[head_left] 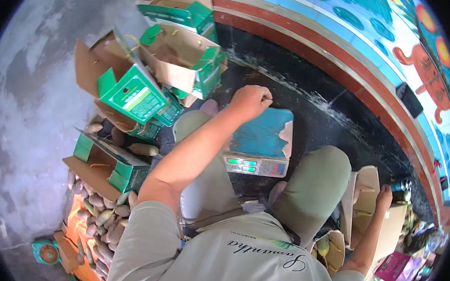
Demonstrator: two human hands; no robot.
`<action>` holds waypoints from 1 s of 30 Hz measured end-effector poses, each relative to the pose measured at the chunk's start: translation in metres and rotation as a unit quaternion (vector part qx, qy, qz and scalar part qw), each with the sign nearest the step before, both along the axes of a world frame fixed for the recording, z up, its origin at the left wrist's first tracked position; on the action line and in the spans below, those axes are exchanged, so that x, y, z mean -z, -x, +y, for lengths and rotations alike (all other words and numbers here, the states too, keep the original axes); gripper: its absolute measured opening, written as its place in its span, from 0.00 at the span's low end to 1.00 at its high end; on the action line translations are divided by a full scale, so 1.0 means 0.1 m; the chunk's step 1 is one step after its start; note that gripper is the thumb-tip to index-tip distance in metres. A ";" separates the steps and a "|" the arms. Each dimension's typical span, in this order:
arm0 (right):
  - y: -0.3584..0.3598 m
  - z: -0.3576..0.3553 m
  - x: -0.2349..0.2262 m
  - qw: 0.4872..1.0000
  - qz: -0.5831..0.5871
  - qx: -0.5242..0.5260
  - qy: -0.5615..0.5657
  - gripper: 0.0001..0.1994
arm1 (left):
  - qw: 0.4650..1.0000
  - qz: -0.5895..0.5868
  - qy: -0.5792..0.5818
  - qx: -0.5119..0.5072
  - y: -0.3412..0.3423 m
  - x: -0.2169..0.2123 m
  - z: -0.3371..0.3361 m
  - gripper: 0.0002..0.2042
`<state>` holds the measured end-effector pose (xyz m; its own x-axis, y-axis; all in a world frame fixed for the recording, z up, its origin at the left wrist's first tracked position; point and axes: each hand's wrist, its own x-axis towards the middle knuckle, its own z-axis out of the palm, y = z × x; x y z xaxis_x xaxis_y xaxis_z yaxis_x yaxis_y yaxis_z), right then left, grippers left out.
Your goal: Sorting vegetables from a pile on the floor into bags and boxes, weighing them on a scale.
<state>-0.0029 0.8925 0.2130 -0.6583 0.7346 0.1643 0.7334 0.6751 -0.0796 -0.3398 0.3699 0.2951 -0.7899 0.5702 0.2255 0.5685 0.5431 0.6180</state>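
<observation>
Overhead, fisted left hand (251, 101), flat scale (259, 138).

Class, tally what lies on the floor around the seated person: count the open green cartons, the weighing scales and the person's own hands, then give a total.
Open green cartons: 5, the nearest carton beside the fruit pile
Weighing scales: 1, the blue scale
Hands: 2, left hand over the scale, right hand on a brown box
Total: 8

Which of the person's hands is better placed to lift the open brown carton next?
Probably the right hand: it already rests on the rim of the carton, while the left hand is a closed fist over the blue scale.
</observation>
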 end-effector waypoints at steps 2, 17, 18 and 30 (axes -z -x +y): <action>0.64 -0.41 -0.24 0.995 0.044 -0.086 0.027 0.12 | 0.999 -0.001 -0.026 -0.033 -0.02 -0.04 -0.18 0.07; 2.89 -4.11 -1.54 0.814 0.117 -0.507 0.258 0.08 | 0.949 0.078 -0.199 -0.231 -0.09 -0.06 -0.95 0.06; 2.98 -4.32 -1.62 0.793 0.109 -0.537 0.266 0.09 | 0.946 0.079 -0.205 -0.239 -0.11 -0.09 -0.96 0.06; 4.37 -6.71 -1.74 0.723 0.047 -0.558 0.403 0.26 | 0.985 -0.004 0.102 -0.137 -0.35 -0.06 -1.18 0.07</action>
